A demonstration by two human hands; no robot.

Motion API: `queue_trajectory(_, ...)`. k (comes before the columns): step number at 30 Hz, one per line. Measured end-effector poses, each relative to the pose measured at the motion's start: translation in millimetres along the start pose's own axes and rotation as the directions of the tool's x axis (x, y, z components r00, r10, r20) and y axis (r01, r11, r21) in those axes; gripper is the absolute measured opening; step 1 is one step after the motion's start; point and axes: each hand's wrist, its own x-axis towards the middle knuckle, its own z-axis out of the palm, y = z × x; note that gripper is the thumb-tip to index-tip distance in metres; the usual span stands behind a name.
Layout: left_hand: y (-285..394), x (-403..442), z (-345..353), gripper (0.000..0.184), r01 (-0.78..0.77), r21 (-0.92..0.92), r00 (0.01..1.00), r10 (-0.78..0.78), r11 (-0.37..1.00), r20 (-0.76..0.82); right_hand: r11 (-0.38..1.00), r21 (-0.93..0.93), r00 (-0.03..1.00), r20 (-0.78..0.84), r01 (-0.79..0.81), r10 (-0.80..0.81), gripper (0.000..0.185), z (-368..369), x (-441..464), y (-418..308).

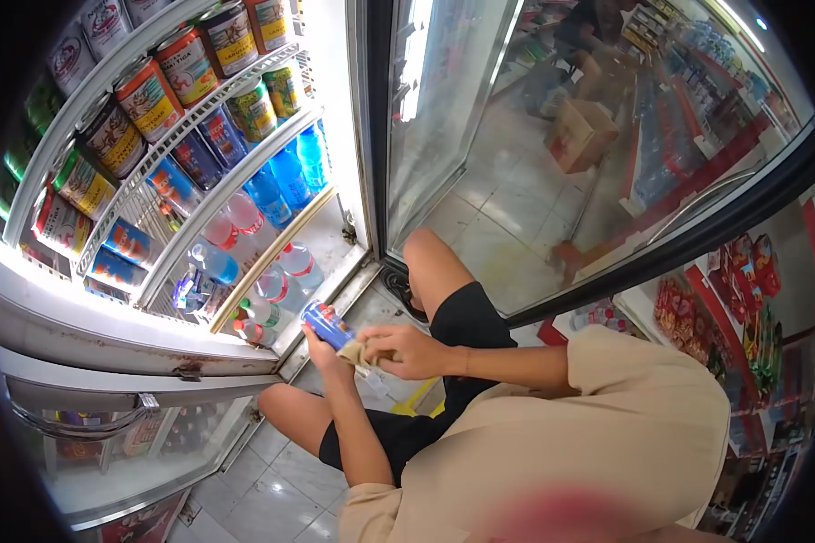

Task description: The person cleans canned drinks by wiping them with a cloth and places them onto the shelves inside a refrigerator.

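Note:
My left hand [324,355] is closed around a slim blue drink can [326,324] with some red on it, holding it tilted in front of the open fridge. A crumpled beige-olive cloth [350,351] is pinched in my right hand [410,350] and pressed against the near end of the can. My right fingers are bent over the cloth and hide part of it. The lowest fridge shelf [244,291], with clear and pink-labelled bottles, lies just beyond my hands.
Upper wire shelves hold rows of cans [145,95] and blue bottles [290,181]. Glass doors stand open at right [534,181] and lower left [136,462]. My bent knees flank my hands. Behind the right door are a cardboard box [581,136] and another person [589,36]. Snack packets [688,317] hang at right.

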Motion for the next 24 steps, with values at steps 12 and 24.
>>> queue_trajectory(12,-10.6,-20.2,50.3,0.064,0.082,-0.030,0.997,-0.083,0.996,-0.006,0.972,-0.203,0.990,-0.053,0.121,-0.134,0.030,-3.1,35.7,2.9)
queue_trajectory(24,2.3,-18.3,54.5,0.051,-0.012,0.063,0.991,0.021,0.998,-0.135,1.000,-0.005,0.953,-0.303,-0.023,0.020,0.026,-46.4,30.6,-4.9)
